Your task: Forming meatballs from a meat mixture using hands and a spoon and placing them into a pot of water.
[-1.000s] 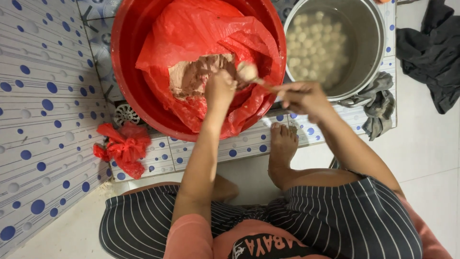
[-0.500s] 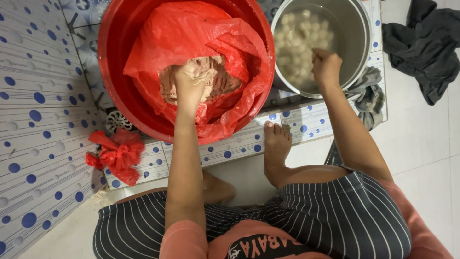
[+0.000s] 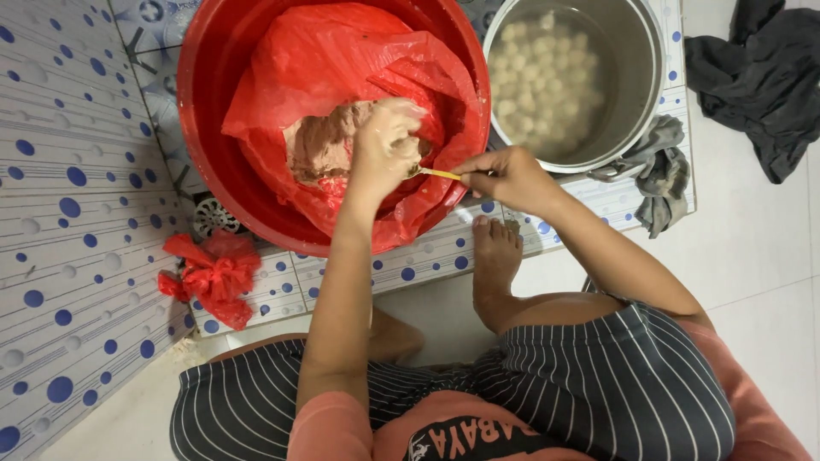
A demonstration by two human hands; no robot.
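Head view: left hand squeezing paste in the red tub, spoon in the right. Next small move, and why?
Probably scoop the lump off the left hand with the spoon and carry it to the steel pot. The right hand has the spoon tip at the fist, and pale balls already float in the pot.

A crumpled red plastic bag [image 3: 212, 275] lies on the blue-dotted white tiled floor [image 3: 60, 256], just beside a round metal floor drain [image 3: 207, 217]. A dark grey cloth [image 3: 763, 81] lies well apart on the plain floor, and a smaller grey rag [image 3: 658, 166] is bunched nearer the tiled ledge's corner.
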